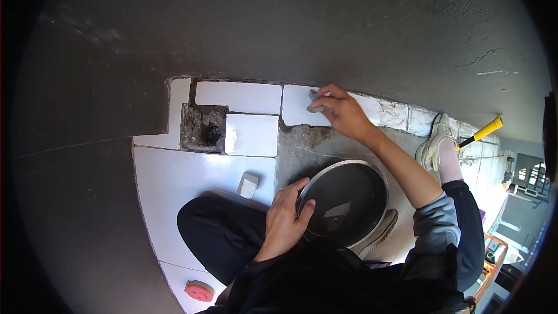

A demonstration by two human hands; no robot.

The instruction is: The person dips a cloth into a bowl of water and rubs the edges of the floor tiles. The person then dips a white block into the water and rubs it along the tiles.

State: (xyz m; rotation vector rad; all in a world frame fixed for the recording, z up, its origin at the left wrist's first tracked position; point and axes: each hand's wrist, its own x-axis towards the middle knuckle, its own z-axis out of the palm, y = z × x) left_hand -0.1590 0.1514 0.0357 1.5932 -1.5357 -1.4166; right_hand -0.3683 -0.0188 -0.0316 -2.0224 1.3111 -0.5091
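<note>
My left hand (286, 218) grips the near-left rim of a round dark basin (356, 162), its thumb inside and its fingers outside. Dark liquid with a bright reflection fills the basin's bottom. Out over a white wall-side tile (295, 96), my right hand (347, 115) pinches a small grey crumpled lump (315, 102) between thumb and fingers. The lump lies against the tile; whether it is rag or mortar I cannot tell. Grey smears mark the tiles (390, 111) to the right of this hand.
A square hole (203, 129) breaks the tiling at left. On the tiles sit a white block (247, 185) and a red scrubber (199, 291). Bare concrete (308, 146) borders the basin. A yellow-handled tool (487, 128) stands by my shoe (433, 145); a dark wall (261, 29) runs behind.
</note>
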